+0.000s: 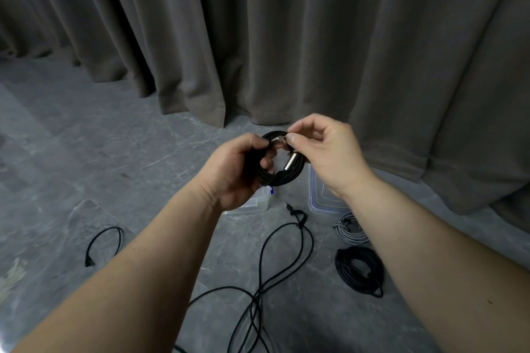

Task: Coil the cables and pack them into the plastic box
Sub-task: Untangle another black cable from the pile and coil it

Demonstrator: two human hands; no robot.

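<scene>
Tucking the loose end into my black coil

My left hand (233, 170) grips the black coil (279, 163) above the plastic box (252, 203); my right hand (324, 152) pinches what looks like its metal plug (282, 139). If that pinch slips, the loops spring apart.

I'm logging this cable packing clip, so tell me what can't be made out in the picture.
- Clear plastic box, head view: left hand and held black cable coil cover most of it; contents unknown.
- Clear blue-rimmed lid: right forearm hides part.
- Loose black cable: bottom edge cuts it off.
- Grey cable coil: forearm hides part.
</scene>
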